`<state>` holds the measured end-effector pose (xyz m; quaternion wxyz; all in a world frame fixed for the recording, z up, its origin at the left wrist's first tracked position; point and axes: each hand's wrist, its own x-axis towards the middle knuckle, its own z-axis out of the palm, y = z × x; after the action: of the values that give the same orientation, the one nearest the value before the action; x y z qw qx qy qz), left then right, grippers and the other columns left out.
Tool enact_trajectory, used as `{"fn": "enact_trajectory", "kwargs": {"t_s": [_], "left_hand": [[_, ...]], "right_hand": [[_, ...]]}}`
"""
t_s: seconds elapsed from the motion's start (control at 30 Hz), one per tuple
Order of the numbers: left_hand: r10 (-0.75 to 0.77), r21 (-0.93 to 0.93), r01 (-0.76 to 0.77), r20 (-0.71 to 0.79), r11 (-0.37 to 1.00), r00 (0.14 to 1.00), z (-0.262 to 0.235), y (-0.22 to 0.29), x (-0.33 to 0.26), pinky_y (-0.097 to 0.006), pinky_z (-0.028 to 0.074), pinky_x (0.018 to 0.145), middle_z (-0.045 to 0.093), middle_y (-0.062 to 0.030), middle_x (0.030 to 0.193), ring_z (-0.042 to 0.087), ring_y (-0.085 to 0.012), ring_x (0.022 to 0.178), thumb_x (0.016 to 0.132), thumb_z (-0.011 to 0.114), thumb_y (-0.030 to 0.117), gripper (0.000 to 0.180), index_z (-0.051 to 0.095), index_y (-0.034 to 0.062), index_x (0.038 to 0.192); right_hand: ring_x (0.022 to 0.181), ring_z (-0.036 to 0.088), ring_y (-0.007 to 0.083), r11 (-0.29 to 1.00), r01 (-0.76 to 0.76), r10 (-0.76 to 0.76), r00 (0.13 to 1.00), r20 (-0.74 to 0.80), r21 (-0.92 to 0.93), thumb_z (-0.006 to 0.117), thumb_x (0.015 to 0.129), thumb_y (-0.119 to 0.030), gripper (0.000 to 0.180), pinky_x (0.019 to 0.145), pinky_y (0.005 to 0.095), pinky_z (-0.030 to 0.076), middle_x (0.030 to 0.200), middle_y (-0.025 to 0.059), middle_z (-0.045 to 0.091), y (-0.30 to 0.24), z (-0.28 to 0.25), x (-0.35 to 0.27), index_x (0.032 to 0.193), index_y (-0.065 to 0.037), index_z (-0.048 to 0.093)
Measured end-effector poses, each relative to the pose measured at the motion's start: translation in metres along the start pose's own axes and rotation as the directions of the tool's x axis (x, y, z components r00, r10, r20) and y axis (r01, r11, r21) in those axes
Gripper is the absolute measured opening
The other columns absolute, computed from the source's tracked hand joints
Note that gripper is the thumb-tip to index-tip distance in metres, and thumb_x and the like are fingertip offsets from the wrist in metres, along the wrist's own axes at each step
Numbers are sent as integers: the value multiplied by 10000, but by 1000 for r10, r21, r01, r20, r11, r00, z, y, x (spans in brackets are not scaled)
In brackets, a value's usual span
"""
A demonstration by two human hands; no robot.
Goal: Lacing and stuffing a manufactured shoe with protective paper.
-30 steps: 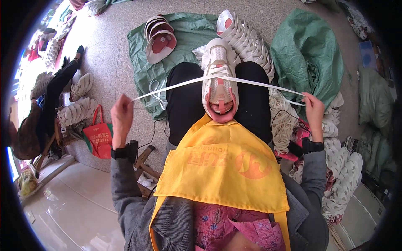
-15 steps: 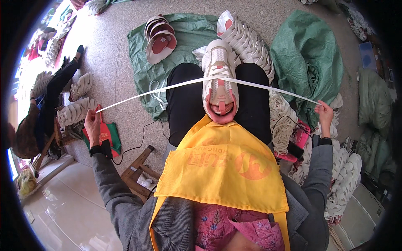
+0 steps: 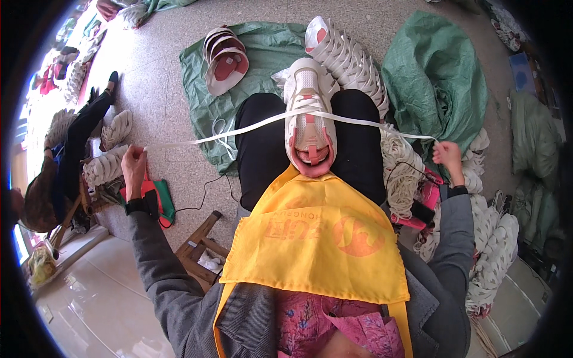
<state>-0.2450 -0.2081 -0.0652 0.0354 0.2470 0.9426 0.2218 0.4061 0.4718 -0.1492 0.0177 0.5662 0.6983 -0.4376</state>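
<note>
One yellow apron (image 3: 316,256): it lies across the lap, with the grey jacket (image 3: 164,265) showing on both its sides and the pink flowered cloth (image 3: 331,313) below.
Left hand (image 3: 134,167): it is held out to the side; thumb and finger are pinched together on one end of the white lace (image 3: 250,126).
Right hand (image 3: 449,156): it is held out to the opposite side, and its fingers are folded together on the other end.
White lace: it goes out to both hands from the front of the shoe (image 3: 310,131), with a slight bend on each side.
Shoe: white with pink parts, it rests between the two black-trousered knees (image 3: 258,140); its toe points away from the body, its heel opening is near the apron.
Wooden stool (image 3: 206,238): partly seen, at left of the lap.
Lace heap (image 3: 399,170): pale, beside the right knee, just next to a pink container (image 3: 431,194).
Red and green bag (image 3: 164,203): near the left wrist, partly hidden.
Green sheet (image 3: 268,53): spread on the floor beyond the knees, bearing nested shoe uppers (image 3: 227,65).
Row of uppers (image 3: 349,62): white, beyond the shoe, rightward.
Green sack (image 3: 439,83): crumpled, beyond the right hand.
Another person (image 3: 83,128): at far left, in dark trousers, one leg stretched.
</note>
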Motion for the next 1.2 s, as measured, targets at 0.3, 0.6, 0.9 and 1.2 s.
{"fn": "enact_trajectory", "kwargs": {"t_s": [0.3,0.6,0.9,1.2], "left_hand": [[19,-158,-72,-313,985,950,-40,79,13,-271,481,668,660,-25,790,576,-94,725,920,660,41,48,684,10,947],[254,-572,287,684,768,684,73,254,-81,-250,501,691,711,-38,854,631,-90,773,909,666,3,63,629,20,861],[341,-539,-143,287,830,895,111,306,-63,-273,547,758,756,-101,1076,671,-95,840,907,649,-27,87,564,-31,896],[309,-805,91,325,586,894,140,296,-50,-260,560,776,753,-122,1096,681,-110,837,913,650,-20,98,558,-40,890]], "right_hand": [[888,710,164,653,342,-205,939,-278,676,588,1033,-162,273,802,264,584,1001,115,729,-102,-11,-40,1173,54,678],[741,595,76,849,411,-511,798,320,332,624,1000,-95,184,640,221,493,979,36,695,-229,154,-146,1097,12,737],[784,681,143,583,811,-812,584,-21,45,670,933,-7,178,662,311,545,945,87,687,-278,208,-115,1101,36,709],[896,705,122,621,474,-651,756,74,624,645,950,40,257,803,249,605,1085,84,718,-266,219,-111,1204,70,670]]}}
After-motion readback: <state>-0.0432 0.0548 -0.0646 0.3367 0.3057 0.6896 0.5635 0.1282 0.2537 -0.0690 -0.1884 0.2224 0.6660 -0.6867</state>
